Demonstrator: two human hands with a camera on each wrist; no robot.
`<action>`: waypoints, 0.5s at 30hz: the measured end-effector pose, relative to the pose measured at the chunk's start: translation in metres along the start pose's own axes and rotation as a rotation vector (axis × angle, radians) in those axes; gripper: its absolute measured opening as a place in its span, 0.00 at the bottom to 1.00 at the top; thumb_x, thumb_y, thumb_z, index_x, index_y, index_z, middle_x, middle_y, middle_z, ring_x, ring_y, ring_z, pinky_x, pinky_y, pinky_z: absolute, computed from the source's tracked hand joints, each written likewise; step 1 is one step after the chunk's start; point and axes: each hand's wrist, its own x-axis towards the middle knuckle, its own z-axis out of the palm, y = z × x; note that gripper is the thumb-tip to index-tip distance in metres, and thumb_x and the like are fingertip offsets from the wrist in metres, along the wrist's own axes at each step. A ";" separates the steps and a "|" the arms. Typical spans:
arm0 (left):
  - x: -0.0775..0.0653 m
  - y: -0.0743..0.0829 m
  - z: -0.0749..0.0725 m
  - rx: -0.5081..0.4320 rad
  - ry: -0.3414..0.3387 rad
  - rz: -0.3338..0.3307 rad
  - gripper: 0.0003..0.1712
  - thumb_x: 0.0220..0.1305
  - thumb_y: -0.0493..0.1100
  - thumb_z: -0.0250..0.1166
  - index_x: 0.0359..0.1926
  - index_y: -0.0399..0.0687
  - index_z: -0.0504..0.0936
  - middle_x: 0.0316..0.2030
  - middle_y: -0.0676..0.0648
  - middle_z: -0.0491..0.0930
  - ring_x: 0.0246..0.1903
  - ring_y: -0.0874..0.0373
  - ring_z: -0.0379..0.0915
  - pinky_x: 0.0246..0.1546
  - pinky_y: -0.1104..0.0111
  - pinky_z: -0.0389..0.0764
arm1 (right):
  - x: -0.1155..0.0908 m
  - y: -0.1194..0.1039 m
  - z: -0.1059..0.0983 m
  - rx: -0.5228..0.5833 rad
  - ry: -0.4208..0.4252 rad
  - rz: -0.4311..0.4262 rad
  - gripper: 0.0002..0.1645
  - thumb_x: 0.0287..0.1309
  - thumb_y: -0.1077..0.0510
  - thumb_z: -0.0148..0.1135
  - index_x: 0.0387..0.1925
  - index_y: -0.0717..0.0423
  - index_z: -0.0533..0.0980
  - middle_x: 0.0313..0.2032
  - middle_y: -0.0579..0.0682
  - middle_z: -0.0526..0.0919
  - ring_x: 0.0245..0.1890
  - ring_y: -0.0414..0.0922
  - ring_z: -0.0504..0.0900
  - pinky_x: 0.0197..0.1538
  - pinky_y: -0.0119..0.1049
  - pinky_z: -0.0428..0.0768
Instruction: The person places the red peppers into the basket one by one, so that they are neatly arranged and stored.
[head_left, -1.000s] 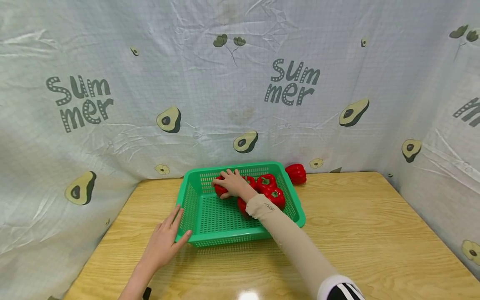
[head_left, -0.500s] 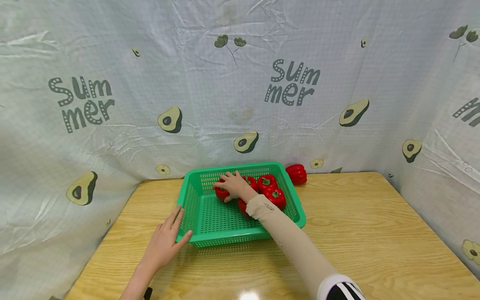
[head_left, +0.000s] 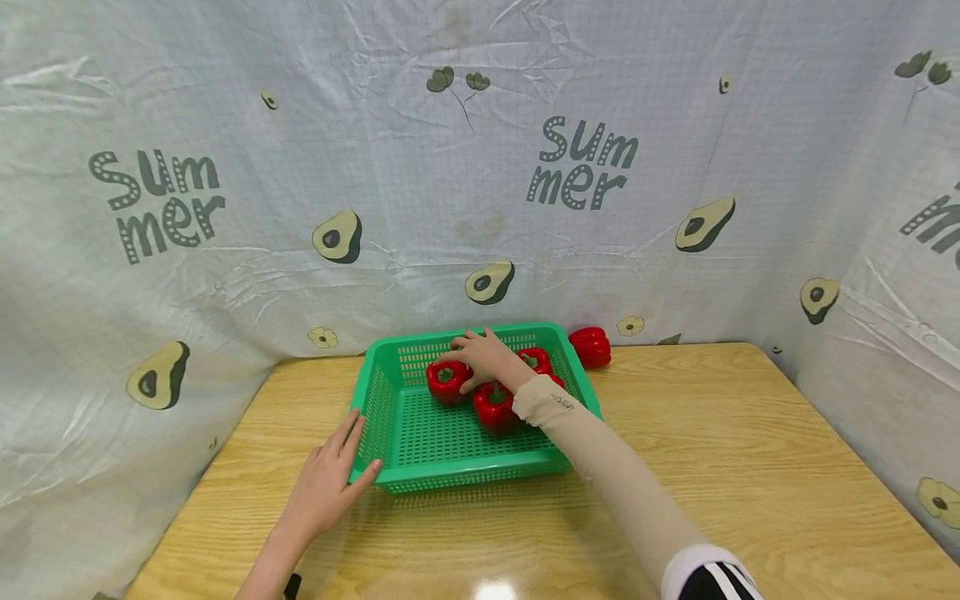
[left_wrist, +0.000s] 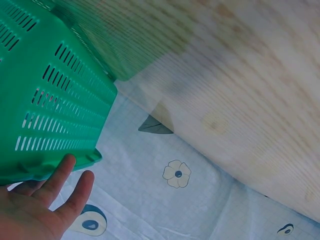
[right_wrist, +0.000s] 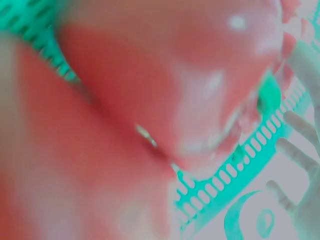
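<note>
In the head view my left hand [head_left: 322, 483] rests against the left front corner of a green plastic basket [head_left: 465, 479], fingers straight along its rim. The left wrist view shows those fingertips at the rim of the basket [left_wrist: 60, 117]. My right hand [head_left: 487, 358] is over the back middle of the basket, fingers spread and reaching left. Its thumb and fingertips are right at the side of a red bell pepper [head_left: 448, 383], whose green stem faces up. A second bell pepper [head_left: 497, 408] sits just in front of the hand. In the right wrist view, a blurred pepper [right_wrist: 165, 75] looms large near my fingers [right_wrist: 300, 155].
Another red bell pepper [head_left: 534, 360] is in the basket's back right, partly behind my forearm, which hides more of that side. One bell pepper [head_left: 591, 347] lies outside on the wooden table [head_left: 720, 433], against the patterned sheet [head_left: 405, 283] behind.
My right hand has shifted slightly right and back, uncovering the left bell pepper and the front one. The forearm now covers more of the right-hand peppers. My left hand stays put.
</note>
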 end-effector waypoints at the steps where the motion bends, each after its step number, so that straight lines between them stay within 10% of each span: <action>1: 0.000 0.000 0.000 -0.001 -0.001 0.000 0.38 0.61 0.54 0.54 0.64 0.35 0.57 0.66 0.37 0.54 0.58 0.39 0.61 0.50 0.44 0.66 | -0.002 0.002 -0.002 0.008 0.006 -0.005 0.39 0.47 0.37 0.60 0.62 0.30 0.59 0.60 0.47 0.65 0.60 0.48 0.61 0.59 0.53 0.61; 15: 0.000 0.001 0.000 -0.003 -0.003 0.001 0.37 0.60 0.52 0.55 0.64 0.34 0.58 0.65 0.37 0.54 0.58 0.39 0.61 0.50 0.44 0.66 | -0.043 0.037 -0.021 0.138 0.114 -0.022 0.30 0.52 0.43 0.59 0.59 0.37 0.66 0.57 0.48 0.69 0.57 0.48 0.65 0.55 0.55 0.64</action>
